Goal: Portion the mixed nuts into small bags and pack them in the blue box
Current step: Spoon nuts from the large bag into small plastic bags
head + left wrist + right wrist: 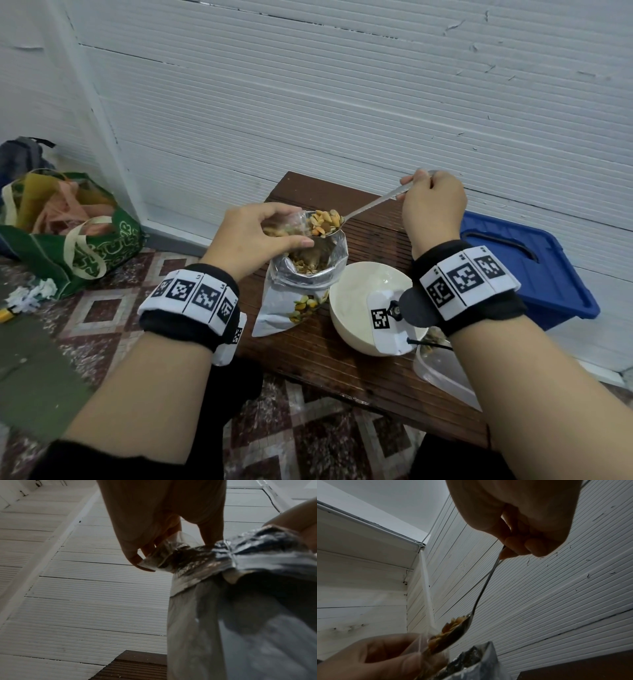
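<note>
My left hand (287, 228) pinches the mouth of a small clear bag (291, 222) and holds it over the open foil nut bag (308, 270), which stands on the wooden table (342, 363). In the left wrist view its fingers (133, 555) grip the clear bag (163, 555) beside the foil bag (248, 553). My right hand (412, 185) holds the handle of a metal spoon (370, 205). The spoon's bowl, heaped with mixed nuts (325, 222), is at the small bag's mouth. The blue box (524, 270) sits lidded at the right.
A white bowl (359, 294) stands just right of the foil bag, under my right wrist. A clear plastic container (442, 377) lies at the table's near right. A green shopping bag (68, 236) sits on the tiled floor at the left. A white panelled wall is close behind.
</note>
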A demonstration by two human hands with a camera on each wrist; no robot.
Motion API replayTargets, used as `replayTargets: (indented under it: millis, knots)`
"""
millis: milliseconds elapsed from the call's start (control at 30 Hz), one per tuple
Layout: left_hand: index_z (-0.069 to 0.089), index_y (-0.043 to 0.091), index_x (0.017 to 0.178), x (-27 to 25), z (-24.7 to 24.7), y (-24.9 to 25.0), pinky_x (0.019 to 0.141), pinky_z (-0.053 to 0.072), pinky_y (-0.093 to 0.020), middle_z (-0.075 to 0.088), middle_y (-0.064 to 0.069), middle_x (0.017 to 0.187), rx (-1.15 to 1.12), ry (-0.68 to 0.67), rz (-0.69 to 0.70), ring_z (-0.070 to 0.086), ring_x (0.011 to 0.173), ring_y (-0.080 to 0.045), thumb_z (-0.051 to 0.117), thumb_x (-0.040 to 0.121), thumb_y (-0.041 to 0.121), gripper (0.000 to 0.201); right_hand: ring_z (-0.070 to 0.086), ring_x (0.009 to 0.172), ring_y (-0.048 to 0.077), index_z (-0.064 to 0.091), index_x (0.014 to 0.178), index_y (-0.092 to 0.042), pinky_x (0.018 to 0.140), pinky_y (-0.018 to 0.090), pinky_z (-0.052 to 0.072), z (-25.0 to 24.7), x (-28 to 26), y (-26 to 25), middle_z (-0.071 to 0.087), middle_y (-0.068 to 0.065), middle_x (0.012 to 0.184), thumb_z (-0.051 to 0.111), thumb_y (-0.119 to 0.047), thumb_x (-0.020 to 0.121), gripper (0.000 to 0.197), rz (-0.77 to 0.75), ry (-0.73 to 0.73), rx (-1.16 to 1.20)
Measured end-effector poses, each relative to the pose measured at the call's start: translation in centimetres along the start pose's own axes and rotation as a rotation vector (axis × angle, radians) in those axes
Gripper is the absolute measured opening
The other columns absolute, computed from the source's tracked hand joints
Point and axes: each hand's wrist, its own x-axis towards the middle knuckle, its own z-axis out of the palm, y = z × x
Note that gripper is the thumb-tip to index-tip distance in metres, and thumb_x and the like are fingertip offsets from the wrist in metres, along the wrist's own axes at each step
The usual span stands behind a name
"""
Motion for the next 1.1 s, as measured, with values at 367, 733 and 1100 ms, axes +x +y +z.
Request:
replayTargets:
  millis: [367, 733, 1100]
  knots:
    - [0.070, 0.026, 0.113, 0.3, 0.7, 0.3, 0.069, 0.040, 0.001, 0.061, 0.023, 0.088, 0.059, -0.001, 0.055, 0.057, 0.081, 0.008, 0.087, 0.060, 0.037, 0.057, 0.061, 0.087, 0.018, 0.066, 0.087, -0.012, 0.075, 0.025, 0.043, 1.2, -0.5, -0.2, 0.070, 0.010, 0.095, 0.039, -0.018, 0.101, 0.032, -0.021, -0.082, 0.018]
    - [0.068, 0.029, 0.108, 0.3, 1.2, 0.5, 0.074, 0.043, -0.004, 0.059, 0.027, 0.090, 0.062, 0.013, 0.091, 0.055, 0.088, 0.012, 0.083, 0.065, 0.042, 0.048, 0.053, 0.060, -0.001, 0.064, 0.086, -0.020, 0.066, 0.020, 0.041, 1.5, -1.6, -0.1, 0.063, -0.005, 0.068, 0.041, -0.021, 0.102, 0.028, -0.173, -0.164, 0.173]
    - [0.069, 0.025, 0.094, 0.5, 0.8, 0.0, 0.074, 0.052, -0.021, 0.066, 0.014, 0.086, -0.041, 0.227, 0.002, 0.062, 0.084, -0.004, 0.075, 0.075, 0.046, 0.029, 0.053, 0.064, -0.001, 0.062, 0.089, -0.013, 0.064, 0.019, 0.041, -0.2, -1.3, -0.3, 0.062, -0.005, 0.077, 0.041, -0.020, 0.101, 0.025, -0.383, 0.041, 0.337]
